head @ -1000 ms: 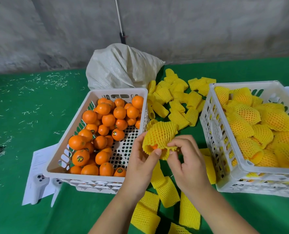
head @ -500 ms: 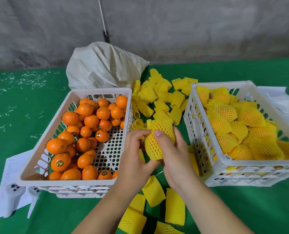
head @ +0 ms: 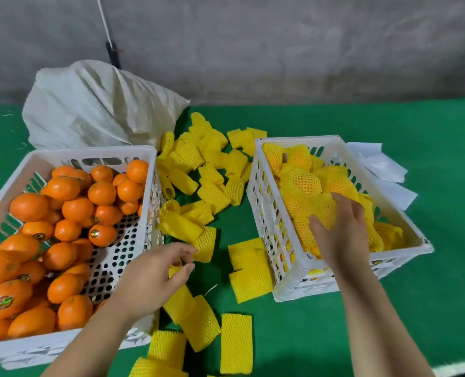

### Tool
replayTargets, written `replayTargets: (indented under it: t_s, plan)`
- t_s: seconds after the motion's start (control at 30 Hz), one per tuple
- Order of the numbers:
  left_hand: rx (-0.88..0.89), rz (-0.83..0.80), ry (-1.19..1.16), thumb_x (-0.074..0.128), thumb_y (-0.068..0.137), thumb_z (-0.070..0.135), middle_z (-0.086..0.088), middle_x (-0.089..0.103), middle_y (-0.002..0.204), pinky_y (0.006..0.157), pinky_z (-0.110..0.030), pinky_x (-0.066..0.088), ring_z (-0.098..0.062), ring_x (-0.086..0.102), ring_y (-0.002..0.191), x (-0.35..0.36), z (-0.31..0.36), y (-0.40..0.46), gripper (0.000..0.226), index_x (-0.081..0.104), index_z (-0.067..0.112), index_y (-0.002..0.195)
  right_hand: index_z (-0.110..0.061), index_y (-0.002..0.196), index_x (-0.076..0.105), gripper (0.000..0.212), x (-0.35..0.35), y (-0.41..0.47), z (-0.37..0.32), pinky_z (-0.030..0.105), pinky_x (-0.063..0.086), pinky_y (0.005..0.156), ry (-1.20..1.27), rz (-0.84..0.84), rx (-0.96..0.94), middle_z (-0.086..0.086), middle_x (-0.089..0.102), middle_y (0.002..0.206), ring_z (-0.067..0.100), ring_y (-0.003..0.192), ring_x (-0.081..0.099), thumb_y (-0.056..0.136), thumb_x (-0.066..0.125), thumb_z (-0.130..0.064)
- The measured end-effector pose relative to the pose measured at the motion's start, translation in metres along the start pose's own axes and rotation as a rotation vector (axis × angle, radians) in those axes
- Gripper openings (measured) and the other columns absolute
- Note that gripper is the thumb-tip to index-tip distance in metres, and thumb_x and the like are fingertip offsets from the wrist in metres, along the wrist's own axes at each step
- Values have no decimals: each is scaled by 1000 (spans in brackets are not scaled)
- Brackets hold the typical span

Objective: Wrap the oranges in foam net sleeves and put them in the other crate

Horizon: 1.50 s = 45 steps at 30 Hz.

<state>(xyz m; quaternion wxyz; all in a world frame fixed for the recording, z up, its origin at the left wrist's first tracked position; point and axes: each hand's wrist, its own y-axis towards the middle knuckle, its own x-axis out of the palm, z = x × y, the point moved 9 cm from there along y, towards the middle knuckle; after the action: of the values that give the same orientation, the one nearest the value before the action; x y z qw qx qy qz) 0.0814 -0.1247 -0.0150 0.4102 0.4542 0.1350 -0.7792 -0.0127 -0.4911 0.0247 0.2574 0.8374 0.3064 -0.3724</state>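
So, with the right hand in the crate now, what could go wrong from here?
1. The right hand sets a wrapped orange on a tall pile in the right crate; it may roll off when let go.
2. The left hand reaches for a sleeve among many loose ones; it might lift two.
3. Its forearm crosses the corner of the left crate, so it could nudge that crate.
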Motion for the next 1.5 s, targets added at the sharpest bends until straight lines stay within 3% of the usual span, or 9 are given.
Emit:
replayTargets:
  t_s: [0.2, 0.47, 0.63, 0.73, 0.87, 0.93, 1.17, 1.33, 1.5]
  plan:
    - [3, -44, 107, 35, 93, 67, 34, 65, 103, 75, -16, 44, 6, 61, 91, 2, 4, -1, 52, 67, 42, 126, -33, 164, 6, 74, 29, -13, 40, 46, 5, 126, -471, -277, 44, 4, -3, 172, 27, 159, -1, 99, 20, -65]
    - [27, -50, 158, 40, 97, 59, 29, 68, 103, 76, -22, 48, 2, 63, 88, 3, 9, -4, 46, 71, 37, 122, -28, 164, 12, 68, 21, -19, 28, 53, 5, 126, -361, -197, 64, 4, -4, 172, 27, 158, -9, 103, 37, -47]
    - [-79, 115, -96, 63, 104, 27, 27, 69, 112, 88, -14, 49, 5, 64, 104, -13, -7, -12, 26, 66, 36, 129, -25, 135, 59, 42, 28, -65, -52, 54, 32, 109, -67, 124, -271, 4, 43, 154, 32, 141, 34, 94, 58, -31]
    - [-209, 257, -270, 61, 105, 27, 29, 70, 111, 84, -5, 46, 6, 65, 106, -27, -24, -17, 26, 60, 39, 129, -27, 126, 66, 32, 95, -99, -96, 45, 43, 106, -58, -163, -649, -4, 57, 141, 21, 132, 47, 94, 61, -27]
    - [-265, 240, -293, 62, 107, 27, 29, 71, 109, 84, -8, 49, 6, 65, 105, -33, -28, -12, 23, 60, 36, 128, -46, 159, 12, 88, 205, -131, -23, 51, 26, 122, -267, -929, -296, -9, 0, 169, 28, 155, 6, 92, 68, -46]
    - [-255, 208, -328, 61, 108, 27, 23, 73, 109, 81, -15, 52, 1, 69, 98, -35, -31, -9, 23, 60, 35, 129, -43, 160, 3, 96, 225, -133, 17, 50, 28, 119, -385, -914, -110, -5, 2, 167, 34, 152, 10, 90, 67, -52]
    - [-489, 496, -480, 54, 111, 26, 12, 74, 100, 75, -39, 60, -18, 70, 88, -58, -113, 1, 15, 67, 30, 115, -19, 106, 73, 26, 229, -118, 14, 33, 37, 82, -112, -503, 7, 8, 66, 113, 26, 93, 52, 88, 68, -2]
    - [-751, 27, 177, 62, 103, 29, -14, 31, 166, 118, -46, 38, -40, 38, 146, -31, -197, 14, 64, 36, 19, 161, -22, 135, 56, 50, 211, -101, -25, 34, 47, 76, 412, -425, 230, 6, 62, 106, 19, 87, 62, 91, 66, 0]
    - [-868, -95, 21, 56, 108, 16, -22, 18, 168, 79, -19, 49, -44, 53, 132, 0, -240, 1, 72, 14, 20, 167, -54, 123, 62, 57, 227, -99, -70, 33, 57, 67, 778, -559, 368, -16, 67, 84, 3, 60, 61, 95, 60, -3]
